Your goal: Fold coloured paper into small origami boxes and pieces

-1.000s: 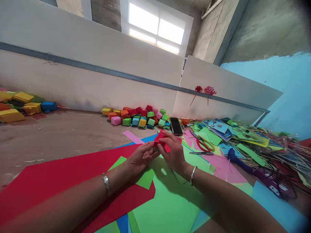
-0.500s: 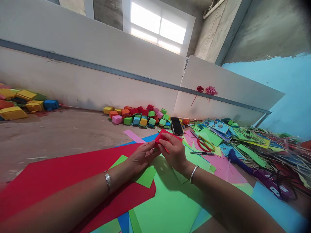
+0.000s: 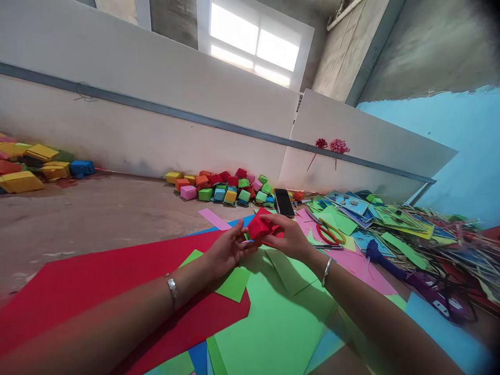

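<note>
Both hands grip a folded red paper piece [image 3: 260, 227] held just above the sheets near the surface's middle: the right hand [image 3: 291, 237] pinches its right side, the left hand [image 3: 226, 252] its lower left. A phone [image 3: 283, 202] lies beyond, toward the far edge.

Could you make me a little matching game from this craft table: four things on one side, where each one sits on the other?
Things:
1. red folded paper piece
2. phone
3. scissors
4. paper flowers

Places:
A. up against the white wall panel
B. lying flat just right of the pile of small coloured paper boxes
C. held between the left hand and right hand
D. on green and pink sheets, right of the hands

Pairs: 1-C, 2-B, 3-D, 4-A
</note>
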Tool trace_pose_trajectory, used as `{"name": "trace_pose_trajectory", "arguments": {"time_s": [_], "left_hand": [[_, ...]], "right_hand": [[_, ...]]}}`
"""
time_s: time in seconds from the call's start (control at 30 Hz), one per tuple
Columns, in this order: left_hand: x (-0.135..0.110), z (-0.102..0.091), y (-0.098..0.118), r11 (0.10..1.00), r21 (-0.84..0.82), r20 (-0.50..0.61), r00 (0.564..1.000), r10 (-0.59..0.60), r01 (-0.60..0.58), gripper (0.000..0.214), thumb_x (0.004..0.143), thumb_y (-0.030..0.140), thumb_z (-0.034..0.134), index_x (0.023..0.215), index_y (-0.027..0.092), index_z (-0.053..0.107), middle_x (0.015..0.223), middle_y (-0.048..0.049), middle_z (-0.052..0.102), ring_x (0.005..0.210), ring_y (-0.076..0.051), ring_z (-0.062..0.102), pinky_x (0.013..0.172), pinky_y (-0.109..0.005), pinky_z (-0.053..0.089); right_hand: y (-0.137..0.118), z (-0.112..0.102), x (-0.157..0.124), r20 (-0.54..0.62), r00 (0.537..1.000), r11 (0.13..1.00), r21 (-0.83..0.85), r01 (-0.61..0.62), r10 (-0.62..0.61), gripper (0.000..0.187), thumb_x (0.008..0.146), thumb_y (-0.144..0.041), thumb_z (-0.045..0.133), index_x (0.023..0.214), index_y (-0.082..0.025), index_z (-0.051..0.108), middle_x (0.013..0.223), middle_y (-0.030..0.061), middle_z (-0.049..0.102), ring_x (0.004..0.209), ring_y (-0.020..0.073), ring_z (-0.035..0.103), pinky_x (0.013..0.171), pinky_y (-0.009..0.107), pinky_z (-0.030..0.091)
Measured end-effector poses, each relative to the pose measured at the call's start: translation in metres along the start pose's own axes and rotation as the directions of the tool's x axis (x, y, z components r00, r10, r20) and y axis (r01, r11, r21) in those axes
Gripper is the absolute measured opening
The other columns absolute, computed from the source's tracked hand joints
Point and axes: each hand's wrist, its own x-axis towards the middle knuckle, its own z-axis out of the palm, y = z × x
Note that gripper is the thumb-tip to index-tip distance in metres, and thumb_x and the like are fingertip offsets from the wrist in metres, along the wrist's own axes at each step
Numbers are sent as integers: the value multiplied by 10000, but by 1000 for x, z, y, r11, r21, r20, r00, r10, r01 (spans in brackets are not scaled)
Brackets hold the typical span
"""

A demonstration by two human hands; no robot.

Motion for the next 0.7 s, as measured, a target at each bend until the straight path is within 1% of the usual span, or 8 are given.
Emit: {"name": "trace_pose_trajectory", "arguments": {"time_s": [0.13,0.23,0.3,0.4,0.47,0.57,0.63,0.7], "left_hand": [[6,-6,-2,998,63,1,1000,4,-4,389,990,414,435,823,119,625,859,-118,719,735,-189,717,701,-314,600],[13,-14,-7,987,161,15,1000,24,-26,300,965,402,518,983,126,633,999,-89,693,846,-184,687,752,-358,585],[16,-18,-12,966,252,48,998,45,-56,289,937,370,580,1126,154,612,1099,-75,663,910,-191,662,780,-388,573],[17,-21,-20,902,409,147,986,83,-137,326,926,360,598,1188,165,592,1165,-86,638,956,-209,649,808,-412,565],[15,-21,-25,826,520,237,966,102,-215,324,923,357,603,1180,159,594,1151,-85,642,945,-207,652,799,-408,566],[11,-17,-33,655,665,378,918,118,-357,301,930,364,592,1151,161,604,1101,-71,655,893,-189,657,762,-385,571],[8,-14,-38,507,722,477,870,128,-471,270,931,372,588,1088,155,626,1035,-55,670,847,-176,655,747,-370,563],[5,-10,-41,333,735,584,801,130,-590,182,899,324,622,949,156,669,911,-41,689,820,-179,648,752,-352,533]], "right_hand": [[0,-2,5,-10,989,974,178,-143,147,493,738,-348,751,1197,-191,661,1128,107,721,951,229,708,844,388,578],[-4,-4,17,-14,975,939,271,-209,221,456,729,-372,744,1131,-166,679,1024,111,748,901,232,716,817,393,580],[-6,-4,31,-27,975,943,261,-208,222,422,723,-363,737,1091,-160,689,982,102,752,857,220,716,794,378,578],[-9,1,63,-27,979,956,220,-193,204,381,714,-307,727,1063,-157,697,955,80,754,832,198,710,775,343,570],[-12,10,91,-20,983,968,175,-178,184,375,712,-265,723,1066,-145,696,957,77,751,852,193,703,770,320,564],[-18,31,138,-17,988,984,87,-154,156,358,725,-215,708,1075,-143,694,975,66,747,880,190,694,765,301,556],[-21,51,167,2,990,989,24,-144,144,317,746,-200,700,1060,-149,699,970,49,745,899,185,690,778,290,553],[-22,76,191,27,989,989,-42,-143,144,297,778,-196,694,1072,-157,689,980,39,738,913,176,685,794,284,552]]}}
